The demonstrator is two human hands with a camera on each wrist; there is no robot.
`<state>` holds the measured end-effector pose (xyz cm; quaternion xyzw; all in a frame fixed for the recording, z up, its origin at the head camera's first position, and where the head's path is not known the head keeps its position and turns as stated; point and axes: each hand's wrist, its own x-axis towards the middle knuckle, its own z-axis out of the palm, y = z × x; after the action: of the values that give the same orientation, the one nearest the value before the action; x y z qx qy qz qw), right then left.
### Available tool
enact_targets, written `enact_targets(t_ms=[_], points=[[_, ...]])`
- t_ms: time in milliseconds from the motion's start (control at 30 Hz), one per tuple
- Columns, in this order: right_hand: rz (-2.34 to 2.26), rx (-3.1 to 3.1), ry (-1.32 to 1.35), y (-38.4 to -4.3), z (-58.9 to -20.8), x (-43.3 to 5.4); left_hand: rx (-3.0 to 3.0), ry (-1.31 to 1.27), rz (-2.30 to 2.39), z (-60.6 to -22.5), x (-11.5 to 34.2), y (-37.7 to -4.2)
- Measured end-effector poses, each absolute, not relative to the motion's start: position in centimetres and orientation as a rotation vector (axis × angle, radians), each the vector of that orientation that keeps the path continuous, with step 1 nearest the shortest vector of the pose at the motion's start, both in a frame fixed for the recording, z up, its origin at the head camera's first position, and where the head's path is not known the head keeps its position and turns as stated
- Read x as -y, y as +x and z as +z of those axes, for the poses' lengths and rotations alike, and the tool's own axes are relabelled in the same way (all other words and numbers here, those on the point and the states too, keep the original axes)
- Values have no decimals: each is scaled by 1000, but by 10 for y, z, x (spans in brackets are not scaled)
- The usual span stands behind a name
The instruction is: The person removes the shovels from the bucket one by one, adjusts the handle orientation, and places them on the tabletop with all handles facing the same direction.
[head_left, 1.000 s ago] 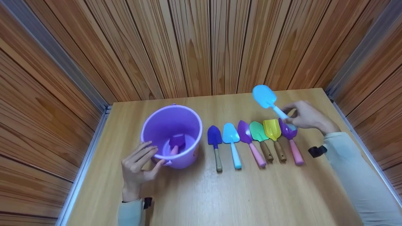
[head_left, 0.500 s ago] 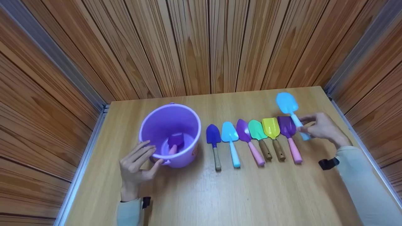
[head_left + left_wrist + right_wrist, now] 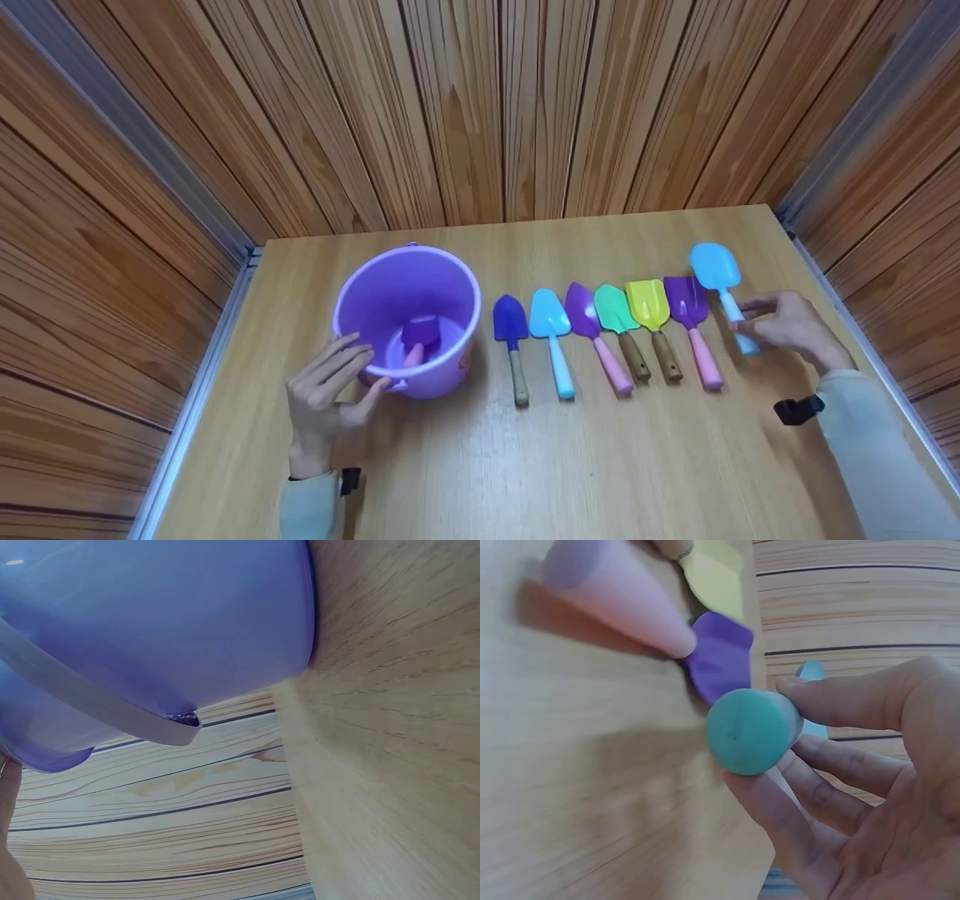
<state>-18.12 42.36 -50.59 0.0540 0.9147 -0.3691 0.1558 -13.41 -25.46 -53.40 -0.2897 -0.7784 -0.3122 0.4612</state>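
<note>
My right hand [image 3: 791,328] grips the handle of a light blue toy shovel [image 3: 715,265]. It is just right of a row of toy shovels, and in the right wrist view the handle's end [image 3: 748,732] is raised off the table between thumb and fingers. My left hand [image 3: 326,397] holds the near left rim of a purple bucket [image 3: 450,375], its fingers over the edge and thumb by the lug. Inside the bucket lies a purple shovel with a pink handle [image 3: 421,331]. The left wrist view shows the bucket's side and its handle strap [image 3: 90,694].
Left to right in the row lie a dark blue shovel [image 3: 511,318], a light blue one [image 3: 549,313], a purple one [image 3: 582,309], a green one [image 3: 616,308], a yellow one [image 3: 649,304] and another purple one [image 3: 685,300]. Wooden walls [image 3: 480,112] enclose the table [image 3: 480,465].
My right hand has carried the light blue shovel rightward and lower, from above the row's right-hand shovels to beside its end. My left hand stays on the bucket.
</note>
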Motion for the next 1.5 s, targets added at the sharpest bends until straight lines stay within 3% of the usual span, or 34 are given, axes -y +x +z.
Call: enact_targets(t_ms=[667, 1500], points=[[-1018, -2557, 215, -160, -532, -448, 1871, -722, -767, -537, 253, -138], [-973, -2509, 197, -158, -536, -450, 1852, -728, -755, -537, 253, -138]])
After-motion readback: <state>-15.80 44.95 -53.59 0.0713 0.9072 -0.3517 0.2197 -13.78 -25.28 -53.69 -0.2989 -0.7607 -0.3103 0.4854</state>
